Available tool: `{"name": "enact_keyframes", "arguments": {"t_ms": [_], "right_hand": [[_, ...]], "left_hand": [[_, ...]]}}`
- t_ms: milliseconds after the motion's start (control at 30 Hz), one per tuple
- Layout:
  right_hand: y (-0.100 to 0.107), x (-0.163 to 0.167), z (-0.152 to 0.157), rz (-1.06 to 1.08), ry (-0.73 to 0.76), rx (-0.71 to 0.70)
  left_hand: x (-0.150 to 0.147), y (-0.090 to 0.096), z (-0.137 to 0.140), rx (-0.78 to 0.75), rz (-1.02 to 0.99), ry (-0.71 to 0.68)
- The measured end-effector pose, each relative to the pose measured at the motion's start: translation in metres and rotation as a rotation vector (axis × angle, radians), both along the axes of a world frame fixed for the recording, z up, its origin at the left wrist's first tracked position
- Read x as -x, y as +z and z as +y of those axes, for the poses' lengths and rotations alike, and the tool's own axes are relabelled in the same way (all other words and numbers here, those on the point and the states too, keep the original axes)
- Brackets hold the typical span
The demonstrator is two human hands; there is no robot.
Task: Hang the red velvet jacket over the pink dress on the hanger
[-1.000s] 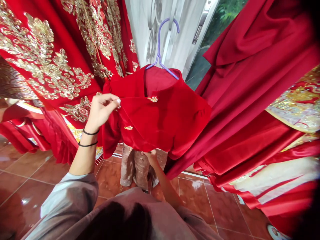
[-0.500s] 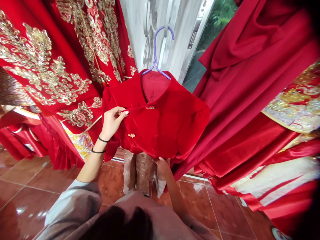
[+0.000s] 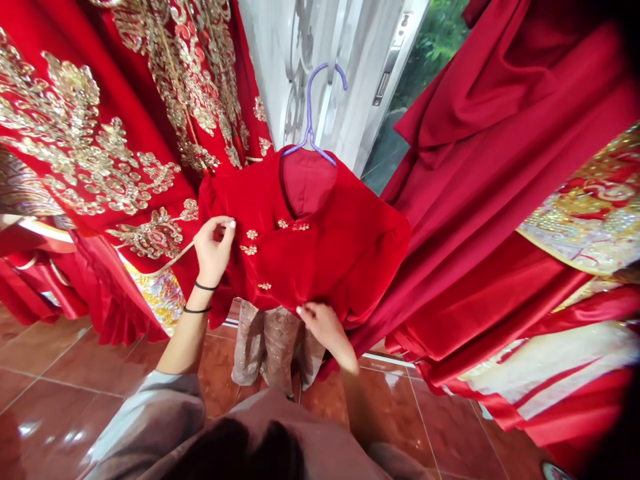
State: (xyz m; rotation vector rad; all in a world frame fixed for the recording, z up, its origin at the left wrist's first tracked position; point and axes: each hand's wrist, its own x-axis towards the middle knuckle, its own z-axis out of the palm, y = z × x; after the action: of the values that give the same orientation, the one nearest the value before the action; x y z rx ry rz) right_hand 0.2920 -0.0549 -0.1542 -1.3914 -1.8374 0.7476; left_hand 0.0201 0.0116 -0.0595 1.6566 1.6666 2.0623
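A short red velvet jacket (image 3: 345, 247) hangs in front of me on a purple hanger (image 3: 309, 110). Small gold flower-shaped clasps (image 3: 250, 250) sit along its front, and the collar shows the lining inside. My left hand (image 3: 213, 250), with two black bands at the wrist, pinches thumb and finger together at the jacket's left side; the fabric at the fingertips is hard to make out. Low on the front, my right hand (image 3: 327, 330) is closed on the bottom hem, its fingers curled round the cloth.
Red garments with gold embroidery (image 3: 115, 160) hang close on the left. Long dark red cloth (image 3: 480, 147) and more red garments drape on the right. Behind the jacket is a pale door (image 3: 367, 87) with a metal lock. Shiny reddish tiles (image 3: 65, 413) cover the floor.
My left hand has let go of the front edge and moved slightly left, and more clasps now show. My right hand has come up over the hem. The jacket has shifted slightly left.
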Motion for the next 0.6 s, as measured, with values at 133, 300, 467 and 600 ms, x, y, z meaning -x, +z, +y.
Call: {"name": "enact_keyframes", "arguments": {"t_ms": [133, 300, 467, 600], "right_hand": [[0.077, 0.029, 0.018, 0.108, -0.287, -0.543], [0.105, 0.062, 0.059, 0.024, -0.452, -0.621], [0.115, 0.019, 0.067, -0.144, -0.746, -0.579], [0.137, -0.058, 0.071, 0.023, -0.612, -0.699]], "left_hand": [[-0.019, -0.007, 0.004, -0.087, 0.174, 0.241], [-0.045, 0.001, 0.022, 0.037, 0.245, 0.280], [-0.008, 0.017, 0.028, -0.016, 0.227, 0.327], [0.035, 0.039, 0.014, 0.005, 0.322, 0.105]]}}
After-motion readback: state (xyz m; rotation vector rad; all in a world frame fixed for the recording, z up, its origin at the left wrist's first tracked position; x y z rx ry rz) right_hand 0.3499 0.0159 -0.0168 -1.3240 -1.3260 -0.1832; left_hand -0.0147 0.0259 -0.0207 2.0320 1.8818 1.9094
